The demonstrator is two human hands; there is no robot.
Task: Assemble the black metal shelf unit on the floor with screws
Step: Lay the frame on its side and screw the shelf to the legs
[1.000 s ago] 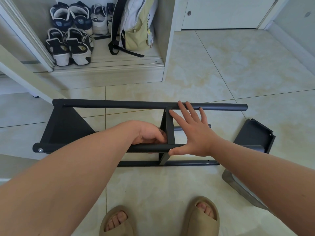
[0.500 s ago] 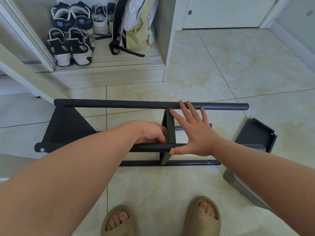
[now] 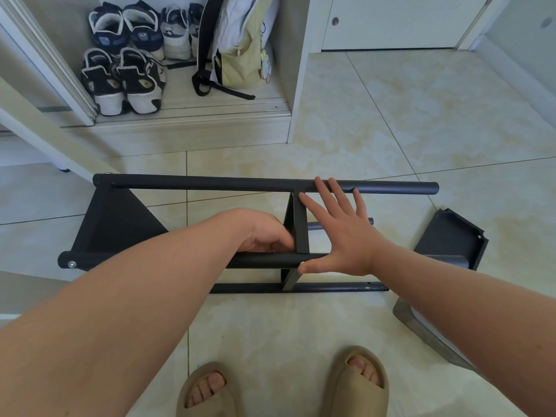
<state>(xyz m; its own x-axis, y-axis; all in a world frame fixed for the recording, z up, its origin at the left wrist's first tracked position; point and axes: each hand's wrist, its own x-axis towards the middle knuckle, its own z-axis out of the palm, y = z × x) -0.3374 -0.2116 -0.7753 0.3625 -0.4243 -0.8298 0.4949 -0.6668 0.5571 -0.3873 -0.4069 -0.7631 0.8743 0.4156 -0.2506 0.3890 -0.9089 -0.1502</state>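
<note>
Black shelf frame (image 3: pixel 264 186), beige tiles (image 3: pixel 391 121)

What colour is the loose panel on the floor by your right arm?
The loose panel is matte black, seen in the head view.

A pale yellow and white backpack (image 3: pixel 240 55) with black straps leans upright in the open wardrobe (image 3: pixel 186 127). Left of the backpack stand three pairs of sneakers: a white pair (image 3: pixel 176 34) just beside it, a dark blue and white pair (image 3: pixel 126 25) further left, and a black and white pair (image 3: pixel 123 82) in front of those. Right of the backpack is a white door (image 3: pixel 391 22) with a round knob (image 3: pixel 335 21). Beige tiled floor (image 3: pixel 421 115) spreads in front of the backpack, with two tan slippers (image 3: pixel 358 383) far nearer the camera.
</note>
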